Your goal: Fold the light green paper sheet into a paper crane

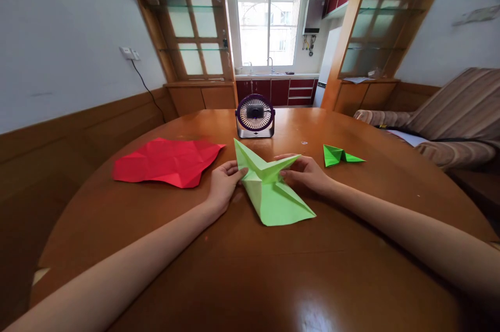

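Observation:
A light green sheet of origami paper, creased and partly folded, is held between my hands above the table. Two of its corners point up and away, with a dip between them. My left hand pinches its left edge, thumb on the near side and fingers behind. At the upper right of the sheet, my right hand grips the paper, its fingers partly hidden behind it. To the left lies a creased red sheet of paper, unfolded. Right of my right hand sits a small folded piece of bright green paper.
The round wooden table spans the view. A small purple desk fan stands beyond the paper. A striped armchair is at the right, and a power cord hangs on the left wall.

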`<state>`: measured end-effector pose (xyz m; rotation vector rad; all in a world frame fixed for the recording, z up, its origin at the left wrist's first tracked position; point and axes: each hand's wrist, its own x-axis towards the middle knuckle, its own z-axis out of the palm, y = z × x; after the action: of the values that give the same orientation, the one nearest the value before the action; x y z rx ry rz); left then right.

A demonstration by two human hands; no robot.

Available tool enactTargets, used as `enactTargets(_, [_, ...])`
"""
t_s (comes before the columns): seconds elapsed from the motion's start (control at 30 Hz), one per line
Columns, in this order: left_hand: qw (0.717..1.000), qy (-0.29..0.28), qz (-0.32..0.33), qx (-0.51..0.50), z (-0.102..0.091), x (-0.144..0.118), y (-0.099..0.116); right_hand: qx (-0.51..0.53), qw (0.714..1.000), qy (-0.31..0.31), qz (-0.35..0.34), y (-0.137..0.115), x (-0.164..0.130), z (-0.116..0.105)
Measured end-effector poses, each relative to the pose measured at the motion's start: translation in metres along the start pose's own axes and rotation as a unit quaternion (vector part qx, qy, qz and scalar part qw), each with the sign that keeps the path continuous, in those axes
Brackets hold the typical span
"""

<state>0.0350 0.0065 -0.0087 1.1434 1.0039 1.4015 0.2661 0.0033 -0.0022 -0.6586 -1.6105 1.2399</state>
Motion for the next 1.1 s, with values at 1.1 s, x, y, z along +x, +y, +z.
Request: enactTargets(1.1, [0.975,-0.146,0.116,0.117,0.021,-0.026,0.017,-0.177,0.968,0.071,-0.161,0.0,-0.006,0.016])
